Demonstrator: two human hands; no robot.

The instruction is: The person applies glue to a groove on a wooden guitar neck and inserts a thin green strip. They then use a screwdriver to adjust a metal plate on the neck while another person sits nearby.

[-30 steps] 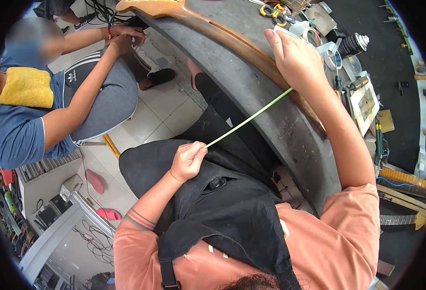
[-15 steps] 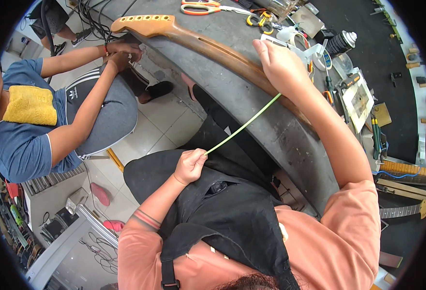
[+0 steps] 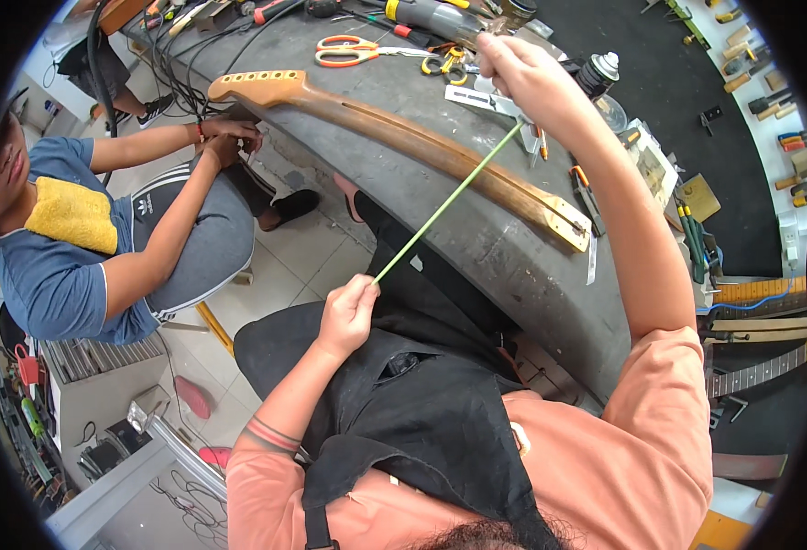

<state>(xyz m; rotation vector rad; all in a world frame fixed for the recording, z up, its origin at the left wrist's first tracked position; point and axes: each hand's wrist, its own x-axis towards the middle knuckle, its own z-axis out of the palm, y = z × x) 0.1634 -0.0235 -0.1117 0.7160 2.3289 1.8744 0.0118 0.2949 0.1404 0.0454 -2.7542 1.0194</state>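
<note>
A thin green cord or strip (image 3: 444,206) stretches straight and slanting between my two hands, above the bench edge. My left hand (image 3: 348,313), in front of the black apron, is closed on its lower end between thumb and fingers. Beyond the bench's near edge, my right hand (image 3: 533,84) is raised with curled fingers; the cord runs up to its wrist side, and the gripped end is hidden. Under the cord lies a brown wooden guitar neck (image 3: 403,136) with a long slot down its length. Its headstock, with a row of holes, points left.
On the grey bench (image 3: 550,293) lie orange-handled scissors (image 3: 348,52), yellow-black pliers (image 3: 446,67) and a white ruler-like plate (image 3: 481,99). A spray can (image 3: 598,73) stands behind my right forearm. A seated person (image 3: 82,238) with a yellow towel is at the left.
My right hand has moved up and away, drawing out a longer stretch of cord. My left hand has shifted slightly. The view has shifted, and the neck's heel end now shows.
</note>
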